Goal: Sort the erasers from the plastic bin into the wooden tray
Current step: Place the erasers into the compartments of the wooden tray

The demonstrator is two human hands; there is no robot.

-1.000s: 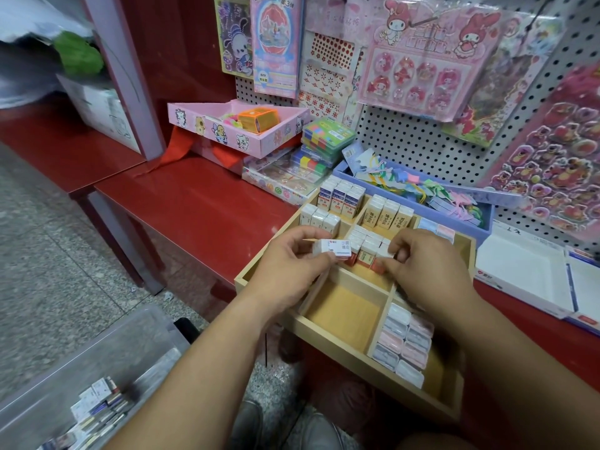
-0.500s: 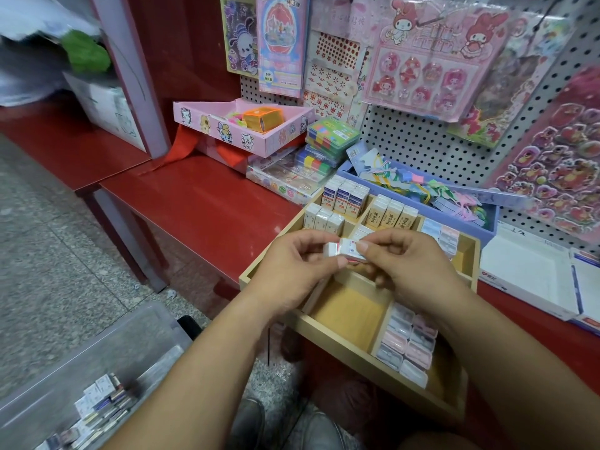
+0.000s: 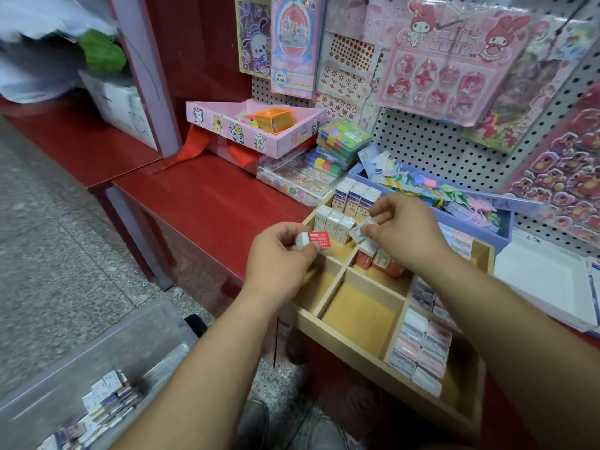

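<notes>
Hands (image 3: 282, 251) parted, each gripping erasers (image 3: 319, 239), tray (image 3: 344, 347) below

The light is bright and even. The red table (image 3: 207, 203) shines a little left of the hands. Picture edges bend, and the far-left corner looks blurry.

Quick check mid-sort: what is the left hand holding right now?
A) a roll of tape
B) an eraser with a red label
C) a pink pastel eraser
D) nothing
B: the left hand pinches a white eraser with a red label above the wooden tray.
</notes>
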